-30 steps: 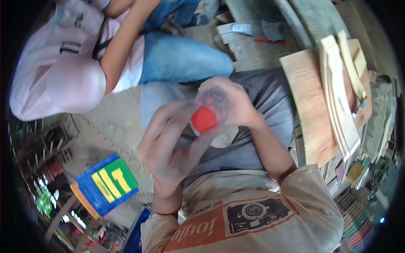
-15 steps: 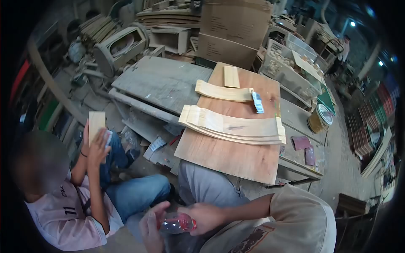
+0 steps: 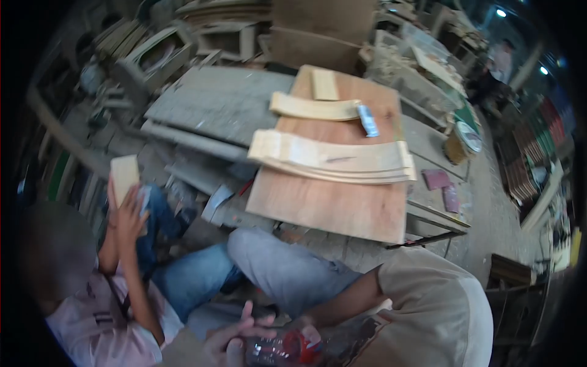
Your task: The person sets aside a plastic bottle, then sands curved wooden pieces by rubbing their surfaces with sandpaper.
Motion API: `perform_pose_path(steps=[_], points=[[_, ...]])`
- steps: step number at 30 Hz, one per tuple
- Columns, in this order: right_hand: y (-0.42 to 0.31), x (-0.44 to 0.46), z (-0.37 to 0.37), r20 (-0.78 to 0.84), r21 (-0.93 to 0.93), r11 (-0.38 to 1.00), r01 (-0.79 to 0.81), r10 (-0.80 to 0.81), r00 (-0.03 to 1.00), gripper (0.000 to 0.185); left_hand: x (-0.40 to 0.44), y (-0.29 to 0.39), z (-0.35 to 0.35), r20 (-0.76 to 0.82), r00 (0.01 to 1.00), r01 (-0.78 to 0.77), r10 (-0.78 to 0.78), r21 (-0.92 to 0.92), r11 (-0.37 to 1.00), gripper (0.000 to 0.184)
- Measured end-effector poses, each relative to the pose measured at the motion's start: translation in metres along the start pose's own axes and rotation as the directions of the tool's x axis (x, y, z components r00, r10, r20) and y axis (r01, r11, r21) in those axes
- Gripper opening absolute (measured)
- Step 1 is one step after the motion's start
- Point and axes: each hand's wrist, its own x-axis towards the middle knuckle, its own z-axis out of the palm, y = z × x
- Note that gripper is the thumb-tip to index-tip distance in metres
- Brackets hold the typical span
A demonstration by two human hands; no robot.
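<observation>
Bottle (image 3: 266, 350), count one, see-through with a red part toward its right end, lay sideways low in the frame between the wearer's two hands, partly cut off by the bottom edge. Left to right: one seated co-worker (image 3: 113, 315) in a pale shirt and jeans, both of that person's hands on one upright wooden block (image 3: 125, 177). Next, the wearer's left hand (image 3: 227, 336) at the bottle's left end, fingers spread apart and pointing up and right, thumb beside the plastic; firm contact unclear. Right hand (image 3: 310, 330) at the red end, blurred; couldn't tell whether it was pinching. Right forearm sloped down and left out of a beige sleeve (image 3: 437, 293).

Beyond the knees, one plywood board (image 3: 324, 214) lay on a grey bench (image 3: 214, 92). On it: one curved strip (image 3: 312, 109), one short flat piece (image 3: 324, 84), one stack of longer curved pieces (image 3: 330, 160), at least two, exact count unreadable, and one blue-white packet (image 3: 367, 120) touching the strip's right end. Further right, two maroon pads (image 3: 435, 178), touching, then one lidded tub (image 3: 461, 145). Far right, one distant person (image 3: 502, 61).
</observation>
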Motion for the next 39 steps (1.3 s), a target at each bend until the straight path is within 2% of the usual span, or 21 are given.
perform_pose_path(steps=[2, 4, 5, 6, 8, 10, 11, 13, 14, 16, 20, 22, 23, 24, 26, 27, 29, 30, 33, 35, 39], points=[[-0.020, -0.002, -0.009, -0.006, -0.032, 0.996, -0.083, 0.083, 0.997, 0.075, 0.000, -0.023, -0.015, 0.008, 0.992, -0.121, 0.125, -0.181, 0.976, 0.064], [-0.044, -0.009, -0.024, 0.011, -0.117, 0.984, -0.137, 0.139, 0.990, 0.082, 0.013, -0.042, -0.018, -0.152, 0.967, -0.253, 0.203, -0.579, 0.775, 0.076], [-0.086, -0.027, 0.005, -0.159, -0.422, 0.907, -0.014, -0.059, 0.986, 0.055, 0.014, -0.062, -0.034, -0.205, 0.960, -0.280, 0.193, -0.621, 0.732, 0.078], [-0.098, -0.030, -0.003, -0.119, -0.668, 0.716, 0.205, -0.375, 0.919, 0.054, 0.013, -0.085, -0.053, -0.258, 0.949, -0.310, 0.181, -0.662, 0.683, 0.079], [-0.137, -0.041, -0.006, -0.218, -0.772, 0.627, 0.106, -0.418, 0.882, 0.054, 0.002, -0.117, -0.076, -0.460, 0.884, -0.241, -0.087, -0.607, 0.758, 0.070], [-0.149, -0.039, -0.032, -0.387, -0.746, 0.663, 0.072, -0.518, 0.762, 0.049, -0.002, -0.132, -0.091, -0.478, 0.870, -0.167, -0.120, -0.516, 0.840, 0.066], [-0.155, -0.032, -0.044, -0.379, -0.736, 0.672, 0.080, -0.507, 0.774, 0.049, -0.003, -0.134, -0.098, -0.462, 0.875, -0.077, -0.147, -0.433, 0.898, 0.062], [-0.167, -0.022, -0.065, -0.372, -0.833, 0.553, 0.023, -0.590, 0.717, 0.048, -0.002, -0.137, -0.102, -0.459, 0.871, -0.084, -0.174, -0.489, 0.868, 0.059], [-0.172, -0.017, -0.078, -0.378, -0.823, 0.567, 0.028, -0.584, 0.718, 0.048, 0.000, -0.140, -0.100, -0.445, 0.874, -0.095, -0.196, -0.552, 0.829, 0.056], [-0.181, -0.003, -0.106, -0.426, -0.898, 0.387, -0.212, -0.635, 0.645, 0.051, 0.006, -0.140, -0.095, -0.497, 0.828, -0.058, -0.259, -0.536, 0.842, 0.055], [-0.189, 0.027, -0.156, -0.548, -0.836, 0.437, -0.332, -0.626, 0.556, 0.054, 0.012, -0.144, -0.093, -0.520, 0.798, 0.065, -0.306, -0.431, 0.900, 0.056], [-0.186, 0.040, -0.193, -0.456, -0.871, 0.358, -0.337, -0.845, 0.281, 0.050, 0.014, -0.147, -0.096, -0.536, 0.772, 0.107, -0.342, -0.420, 0.901, 0.055], [-0.188, 0.044, -0.216, -0.433, -0.892, 0.383, -0.239, -0.875, 0.216, 0.050, 0.016, -0.147, -0.095, -0.555, 0.758, 0.121, -0.343, -0.396, 0.910, 0.054], [-0.191, 0.045, -0.238, -0.436, -0.892, 0.386, -0.235, -0.873, 0.220, 0.050, 0.017, -0.148, -0.096, -0.559, 0.754, 0.124, -0.345, -0.394, 0.911, 0.054], [-0.202, 0.048, -0.273, -0.156, -0.946, 0.144, -0.289, -0.988, 0.020, 0.050, 0.014, -0.150, -0.098, -0.550, 0.751, 0.143, -0.365, -0.405, 0.903, 0.053], [-0.211, 0.051, -0.279, -0.159, -0.948, 0.147, -0.283, -0.987, 0.019, 0.050, 0.013, -0.151, -0.098, -0.557, 0.736, 0.136, -0.386, -0.437, 0.889, 0.054], [-0.230, 0.054, -0.285, 0.182, -0.870, -0.091, -0.485, -0.973, -0.143, 0.053, 0.014, -0.151, -0.098, -0.556, 0.729, 0.151, -0.401, -0.440, 0.885, 0.054], [-0.240, 0.054, -0.292, 0.178, -0.873, -0.087, -0.480, -0.973, -0.148, 0.053, 0.015, -0.152, -0.098, -0.555, 0.723, 0.157, -0.410, -0.447, 0.881, 0.055], [-0.278, 0.050, -0.327, 0.227, -0.820, -0.020, -0.572, -0.929, -0.293, 0.053, 0.017, -0.158, -0.098, -0.552, 0.716, 0.191, -0.427, -0.433, 0.881, 0.055], [-0.301, 0.045, -0.360, 0.284, -0.854, -0.086, -0.513, -0.903, -0.322, 0.046, 0.021, -0.159, -0.095, -0.568, 0.688, 0.217, -0.452, -0.433, 0.875, 0.054], [-0.324, 0.038, -0.433, 0.001, -0.996, -0.040, 0.083, -0.906, -0.424, 0.032, 0.021, -0.167, -0.094, -0.610, 0.655, 0.192, -0.446, -0.437, 0.879, 0.046]])
